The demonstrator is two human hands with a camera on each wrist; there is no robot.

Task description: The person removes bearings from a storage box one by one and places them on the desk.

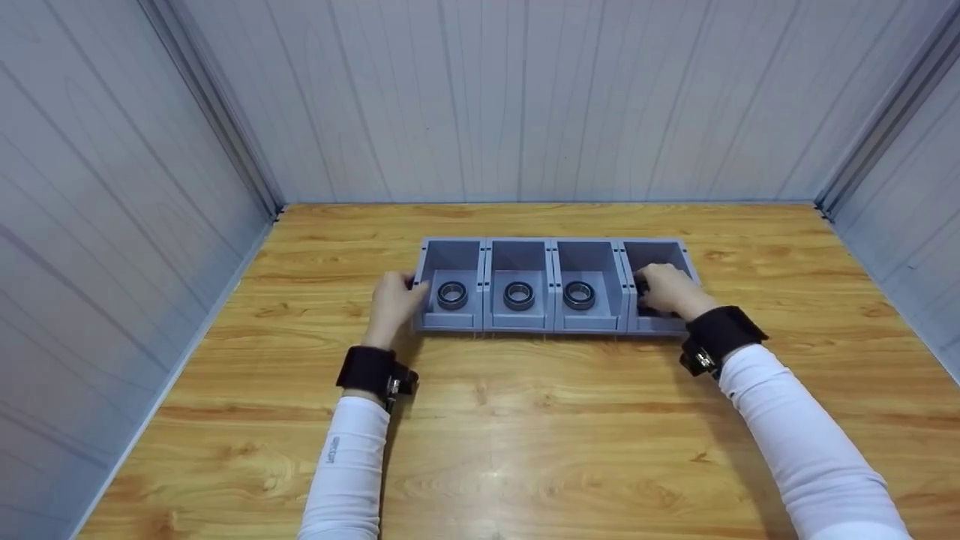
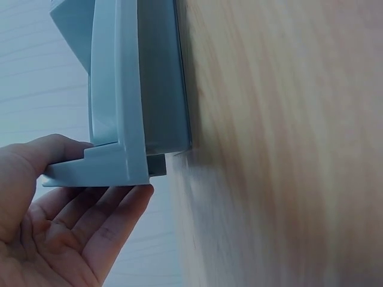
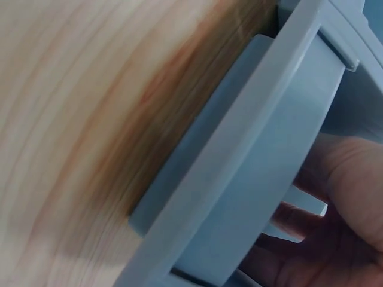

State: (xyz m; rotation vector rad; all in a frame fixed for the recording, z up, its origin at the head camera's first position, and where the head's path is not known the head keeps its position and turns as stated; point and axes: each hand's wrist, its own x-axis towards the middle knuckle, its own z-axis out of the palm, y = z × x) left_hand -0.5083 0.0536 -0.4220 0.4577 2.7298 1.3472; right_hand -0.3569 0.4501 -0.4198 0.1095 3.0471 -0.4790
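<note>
A row of joined grey storage bins (image 1: 517, 322) stands on the wooden table. Three of its compartments each hold a black-rimmed ball bearing: a left one (image 1: 452, 295), a second one (image 1: 518, 295) and a third one (image 1: 579, 295). My left hand (image 1: 394, 304) pinches the left end wall of the row, thumb on the inner side and fingers outside. My right hand (image 1: 667, 289) reaches into the rightmost bin, fingers curled about a dark piece that looks like another bearing (image 1: 641, 286), mostly hidden. In the right wrist view, the bin's front lip (image 3: 257, 155) covers the fingertips.
The wooden tabletop (image 1: 495, 435) stretches around the bins. White panel walls (image 1: 487, 97) enclose it at the back and on both sides. Black straps with cameras sit on both wrists, the right strap (image 1: 724, 334) close to the bin row's front right corner.
</note>
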